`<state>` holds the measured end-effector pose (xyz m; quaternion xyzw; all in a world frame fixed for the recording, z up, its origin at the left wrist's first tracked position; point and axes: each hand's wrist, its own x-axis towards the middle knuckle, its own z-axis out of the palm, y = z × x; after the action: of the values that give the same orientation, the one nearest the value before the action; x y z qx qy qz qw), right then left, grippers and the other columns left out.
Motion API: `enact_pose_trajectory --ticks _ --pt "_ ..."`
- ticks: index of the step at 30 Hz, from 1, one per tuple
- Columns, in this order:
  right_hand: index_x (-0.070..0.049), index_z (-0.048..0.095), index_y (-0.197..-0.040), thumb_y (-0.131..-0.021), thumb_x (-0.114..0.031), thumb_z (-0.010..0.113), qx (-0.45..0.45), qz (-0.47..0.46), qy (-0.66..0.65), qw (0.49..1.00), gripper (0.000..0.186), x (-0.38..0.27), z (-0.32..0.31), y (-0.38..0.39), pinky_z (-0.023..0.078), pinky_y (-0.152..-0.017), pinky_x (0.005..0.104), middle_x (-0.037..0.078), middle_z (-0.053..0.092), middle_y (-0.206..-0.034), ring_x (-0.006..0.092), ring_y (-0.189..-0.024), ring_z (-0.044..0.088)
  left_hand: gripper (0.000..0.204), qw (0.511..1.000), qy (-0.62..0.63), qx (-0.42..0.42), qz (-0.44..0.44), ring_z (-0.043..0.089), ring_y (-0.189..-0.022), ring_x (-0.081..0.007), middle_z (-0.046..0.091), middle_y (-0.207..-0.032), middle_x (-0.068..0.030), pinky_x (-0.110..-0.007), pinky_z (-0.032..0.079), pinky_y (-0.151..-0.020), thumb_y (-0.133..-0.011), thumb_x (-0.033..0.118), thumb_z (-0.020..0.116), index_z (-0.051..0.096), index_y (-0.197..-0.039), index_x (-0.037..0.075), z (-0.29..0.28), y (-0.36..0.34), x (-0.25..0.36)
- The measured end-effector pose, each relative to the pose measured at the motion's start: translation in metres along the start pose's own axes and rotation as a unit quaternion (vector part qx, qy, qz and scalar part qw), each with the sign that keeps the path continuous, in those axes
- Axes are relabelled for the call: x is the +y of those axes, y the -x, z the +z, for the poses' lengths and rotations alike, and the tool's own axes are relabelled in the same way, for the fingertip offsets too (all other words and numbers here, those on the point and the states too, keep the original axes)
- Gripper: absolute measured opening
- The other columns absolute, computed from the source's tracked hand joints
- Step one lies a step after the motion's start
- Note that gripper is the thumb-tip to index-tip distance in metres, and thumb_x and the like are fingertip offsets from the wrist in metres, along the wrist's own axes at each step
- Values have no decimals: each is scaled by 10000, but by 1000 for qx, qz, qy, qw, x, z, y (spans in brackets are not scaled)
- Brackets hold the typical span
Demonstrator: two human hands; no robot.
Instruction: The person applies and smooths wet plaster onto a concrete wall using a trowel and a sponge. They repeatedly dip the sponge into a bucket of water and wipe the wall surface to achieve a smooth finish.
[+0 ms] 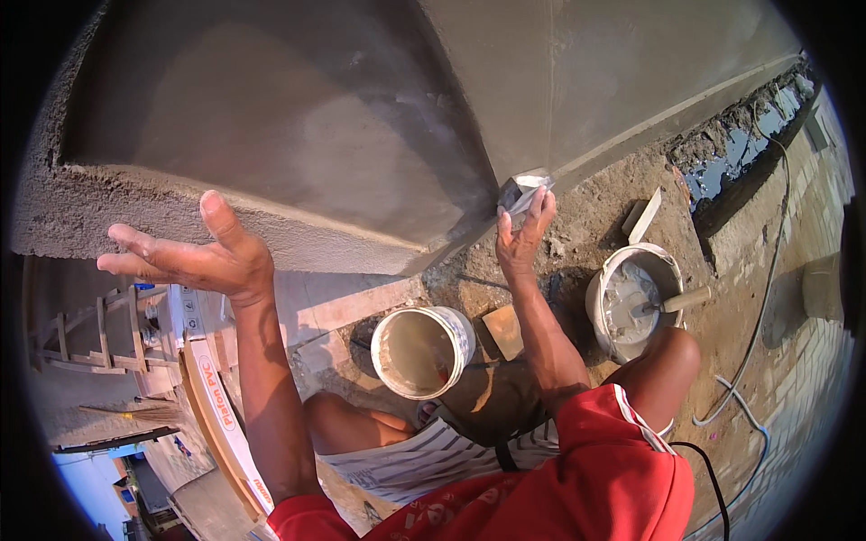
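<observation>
My left hand (pixel 203 257) is raised with its fingers apart and nothing in it, in front of the rough lower band of a grey plastered wall (pixel 298 117). My right hand (pixel 523 239) pinches a small, shiny, silvery angular piece (pixel 523 191) between thumb and fingers. That piece is against the foot of the wall's corner, where two plastered faces meet; its exact kind cannot be made out. Below the hands stands a white bucket (pixel 422 353) of cloudy water. By my right knee, a second bucket (pixel 636 298) holds grey wet mix and a wooden-handled tool (pixel 686 300).
A flat board or blade (pixel 644 216) lies on the soil near the mix bucket. To the right are a dark wet trench (pixel 744 149) and a hose (pixel 749 347). A brick-like block (pixel 505 331) sits between the buckets. At left are a long white package (pixel 212 388) and a wooden frame (pixel 99 334).
</observation>
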<state>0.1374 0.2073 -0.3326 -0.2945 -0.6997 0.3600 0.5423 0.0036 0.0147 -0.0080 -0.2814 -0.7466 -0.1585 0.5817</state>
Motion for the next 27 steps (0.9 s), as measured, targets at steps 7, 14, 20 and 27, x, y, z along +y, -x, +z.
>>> enact_pose_trajectory --ticks 7,14,20,27 --pt "-115 311 -1473 -807 -75 697 -48 54 -114 991 771 -35 -26 -20 397 -983 401 239 304 -1405 355 -1267 384 922 1000 -16 -13 -19 -47 -1399 -530 -62 -1480 -393 -659 52 -1079 -864 503 535 104 -1491 -17 -5 6 -4" --pt "-109 275 -1491 -856 -114 662 -35 229 -75 970 745 -4 -24 -24 418 -913 371 185 342 -1373 266 -1205 424 900 1000 -18 -8 -1 -28 -1402 -528 -54 -1483 -391 -643 66 -1094 -875 489 527 110 -1494 -14 -2 2 -2" --pt "-97 287 -1484 -827 -95 670 -5 -26 -77 997 761 -109 -22 -84 378 -975 414 211 329 -1347 321 -1208 404 877 1000 -18 -11 -14 -25 -1402 -529 -42 -1490 -383 -642 87 -1096 -880 467 534 126 -1495 -6 -6 8 0" --pt "-100 297 -1481 -824 -64 654 4 143 -119 983 749 -38 -14 -23 326 -1030 458 259 278 -1368 392 -1250 354 842 999 -7 25 34 1 -1408 -521 -7 -1499 -370 -629 102 -1100 -885 454 530 179 -1484 -22 -3 3 -5"
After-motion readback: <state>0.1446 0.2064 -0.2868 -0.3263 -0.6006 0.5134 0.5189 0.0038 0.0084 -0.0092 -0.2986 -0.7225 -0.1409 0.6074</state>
